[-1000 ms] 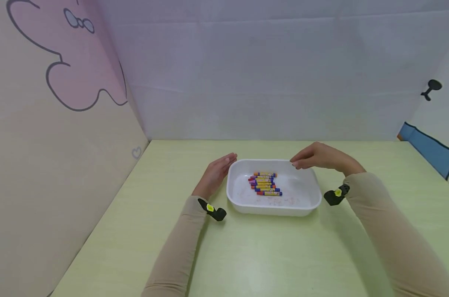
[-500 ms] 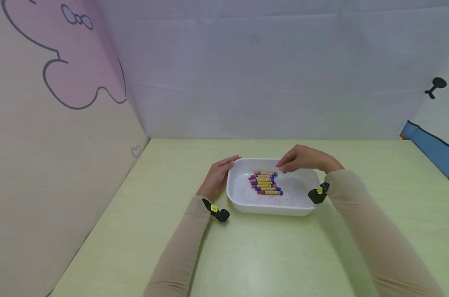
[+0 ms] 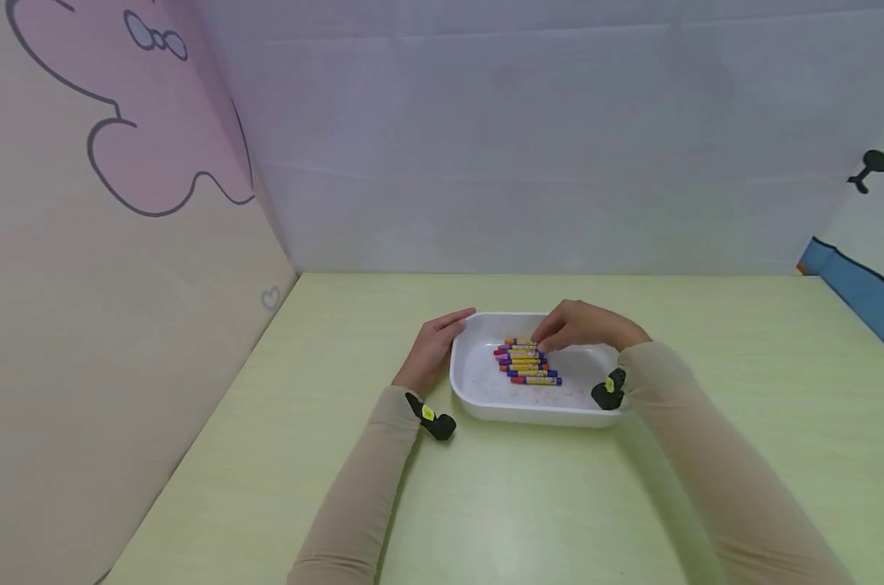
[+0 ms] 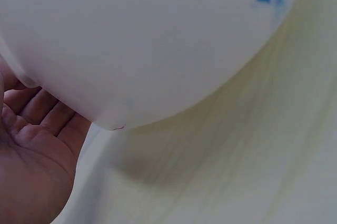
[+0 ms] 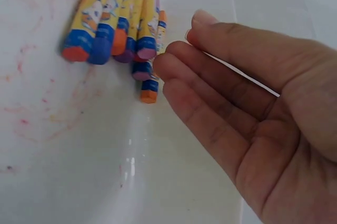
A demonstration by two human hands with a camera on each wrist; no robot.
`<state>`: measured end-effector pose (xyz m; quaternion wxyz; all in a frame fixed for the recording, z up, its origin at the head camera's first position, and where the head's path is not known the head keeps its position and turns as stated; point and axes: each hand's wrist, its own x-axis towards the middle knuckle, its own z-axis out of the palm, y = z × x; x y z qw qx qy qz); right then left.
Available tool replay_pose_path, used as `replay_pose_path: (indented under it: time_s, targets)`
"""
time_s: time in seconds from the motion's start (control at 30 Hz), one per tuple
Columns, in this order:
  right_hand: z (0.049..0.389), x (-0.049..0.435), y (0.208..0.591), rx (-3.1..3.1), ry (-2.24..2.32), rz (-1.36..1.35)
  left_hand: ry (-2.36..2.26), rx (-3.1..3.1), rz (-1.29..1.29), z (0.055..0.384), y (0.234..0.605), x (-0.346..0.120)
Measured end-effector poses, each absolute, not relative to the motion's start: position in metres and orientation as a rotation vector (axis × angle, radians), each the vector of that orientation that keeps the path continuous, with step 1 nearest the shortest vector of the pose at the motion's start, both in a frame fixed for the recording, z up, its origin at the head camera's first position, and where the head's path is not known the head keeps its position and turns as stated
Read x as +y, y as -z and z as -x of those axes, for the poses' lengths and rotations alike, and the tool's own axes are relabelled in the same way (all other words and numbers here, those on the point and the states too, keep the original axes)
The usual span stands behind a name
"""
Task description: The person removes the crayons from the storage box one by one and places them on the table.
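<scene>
A white tray [image 3: 486, 410] stands on the table with several yellow-wrapped crayons [image 3: 533, 380] lying side by side in it. My left hand [image 3: 429, 349] holds the tray's left end at the far corner, its fingers against the outer wall [image 4: 42, 110] in the left wrist view. My right hand [image 3: 584, 325] reaches over the far rim, thumb and fingertips close to the ends of the farthest crayons. In the right wrist view an orange crayon [image 5: 150, 95] lies beside the right fingertips [image 5: 176, 89], and the thumb stands apart from the fingers.
Red and orange crayon marks [image 5: 45, 100] streak the tray floor. The light green table [image 3: 486, 496] meets a pale wall [image 3: 530, 162] at the back and a printed side wall [image 3: 157, 268] on the left.
My right hand has moved left and down from the tray's far right rim to the crayons. My left hand has moved slightly right, onto the tray's corner.
</scene>
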<state>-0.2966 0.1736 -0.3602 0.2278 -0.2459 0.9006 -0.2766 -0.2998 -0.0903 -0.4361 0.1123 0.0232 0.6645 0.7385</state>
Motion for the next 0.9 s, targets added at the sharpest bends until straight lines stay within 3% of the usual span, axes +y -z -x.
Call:
replay_pose_path:
  time_s: [0.9]
  targets:
    - [0.296, 0.143, 0.378, 2.596, 0.641, 0.698, -2.142, 1.983, -0.068, 0.303, 0.434, -0.104]
